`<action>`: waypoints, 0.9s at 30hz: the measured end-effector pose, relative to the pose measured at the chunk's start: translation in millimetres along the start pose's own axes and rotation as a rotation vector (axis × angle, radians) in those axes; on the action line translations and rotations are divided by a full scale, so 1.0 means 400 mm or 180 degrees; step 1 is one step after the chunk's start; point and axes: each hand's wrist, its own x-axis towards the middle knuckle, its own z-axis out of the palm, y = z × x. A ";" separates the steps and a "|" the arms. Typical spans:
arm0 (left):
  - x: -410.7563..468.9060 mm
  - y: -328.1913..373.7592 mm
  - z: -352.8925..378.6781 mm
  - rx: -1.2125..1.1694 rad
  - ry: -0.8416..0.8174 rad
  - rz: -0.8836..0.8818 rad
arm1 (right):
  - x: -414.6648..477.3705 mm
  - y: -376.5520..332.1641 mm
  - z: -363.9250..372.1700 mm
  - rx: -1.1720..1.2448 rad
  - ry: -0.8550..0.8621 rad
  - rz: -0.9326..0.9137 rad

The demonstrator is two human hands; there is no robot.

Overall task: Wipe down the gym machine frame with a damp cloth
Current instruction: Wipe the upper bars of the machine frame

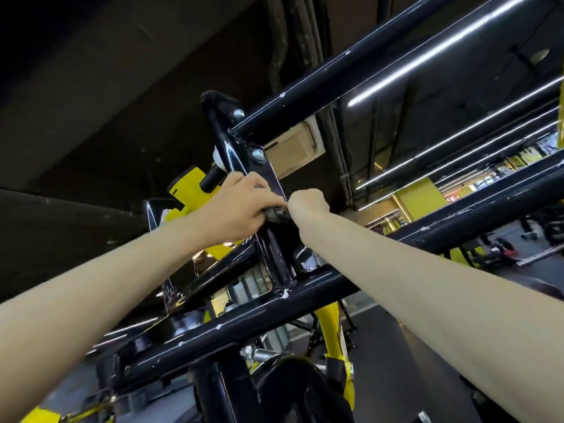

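I look up at the black steel frame of a gym machine, with glossy tubes crossing overhead. Both my arms reach up to an upright black post at the middle. My left hand is curled round a small dark grey cloth pressed against the post. My right hand is a closed fist right beside it, touching the same cloth; its fingers are hidden behind the wrist. Most of the cloth is covered by the hands.
A yellow machine arm with a black threaded bolt sits just left of my left hand. More black beams run diagonally to the upper right. A yellow post and black seat parts lie below. Ceiling light strips and the gym floor show at right.
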 end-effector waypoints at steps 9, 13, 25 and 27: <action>0.053 0.010 -0.025 0.0054 -0.0401 -0.0275 | -0.017 0.021 0.029 -0.1413 -0.1185 -0.0037; 0.107 -0.034 -0.032 0.0926 0.0006 -0.0654 | 0.008 0.023 0.031 -0.1537 -0.1167 -0.0166; 0.147 0.009 -0.003 0.1195 -0.0162 -0.0899 | 0.042 0.056 0.020 -0.1580 -0.1195 -0.0287; 0.120 0.048 0.013 0.0683 -0.0409 -0.0771 | 0.051 0.066 0.026 -0.1552 -0.1205 -0.0241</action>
